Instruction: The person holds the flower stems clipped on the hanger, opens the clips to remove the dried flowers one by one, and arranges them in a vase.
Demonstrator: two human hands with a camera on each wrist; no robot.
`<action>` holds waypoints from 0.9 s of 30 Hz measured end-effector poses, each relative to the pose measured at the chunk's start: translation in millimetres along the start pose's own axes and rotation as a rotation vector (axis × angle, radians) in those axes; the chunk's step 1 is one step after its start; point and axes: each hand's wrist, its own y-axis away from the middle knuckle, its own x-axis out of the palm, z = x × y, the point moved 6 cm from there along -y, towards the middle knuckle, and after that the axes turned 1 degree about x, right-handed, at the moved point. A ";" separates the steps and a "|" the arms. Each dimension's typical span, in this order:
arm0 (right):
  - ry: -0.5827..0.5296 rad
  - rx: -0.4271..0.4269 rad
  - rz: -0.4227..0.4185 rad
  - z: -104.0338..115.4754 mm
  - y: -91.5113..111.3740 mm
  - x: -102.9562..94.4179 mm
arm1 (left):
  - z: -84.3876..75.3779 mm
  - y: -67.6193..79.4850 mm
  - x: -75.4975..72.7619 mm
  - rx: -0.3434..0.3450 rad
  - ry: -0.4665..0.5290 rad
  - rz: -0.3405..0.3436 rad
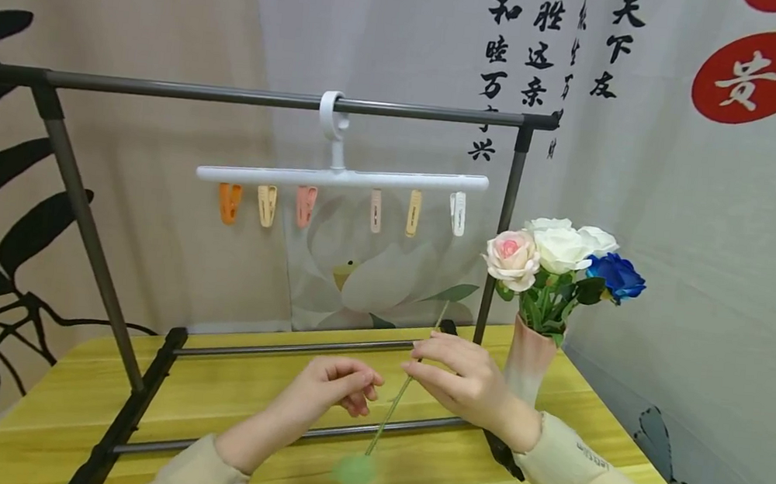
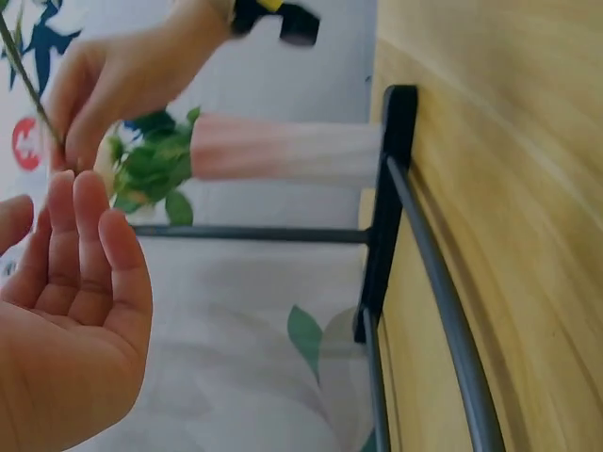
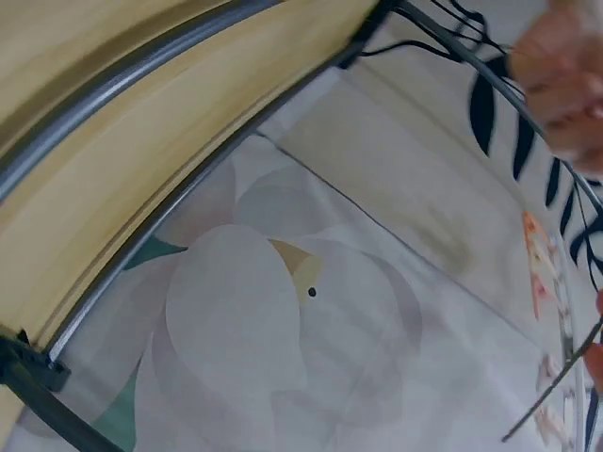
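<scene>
A long, thin green stem with leaves (image 1: 378,432) slants up between the hands in the head view. Its leafy part runs off the bottom edge, so whatever is at that end is hidden. My right hand (image 1: 462,378) pinches the stem near its bare upper tip; this bare tip (image 3: 532,414) also shows in the right wrist view. Just left of the stem is my left hand (image 1: 339,389), its fingers loosely bent and holding nothing. The left wrist view shows that left palm (image 2: 75,330) turned up, fingertips close to the right hand (image 2: 132,85).
A dark metal rack (image 1: 199,91) stands on the yellow wooden table (image 1: 262,386). From its top bar hangs a white hanger (image 1: 366,181) with several coloured clips (image 1: 305,207). At the right, a pink-and-white vase (image 1: 527,361) holds roses (image 1: 559,247). Printed cloth (image 1: 393,40) hangs behind.
</scene>
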 end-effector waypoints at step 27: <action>-0.005 1.096 -0.689 -91.4 87.9 -144.4 | 22.3 10.2 -11.3 -0.059 0.128 -0.063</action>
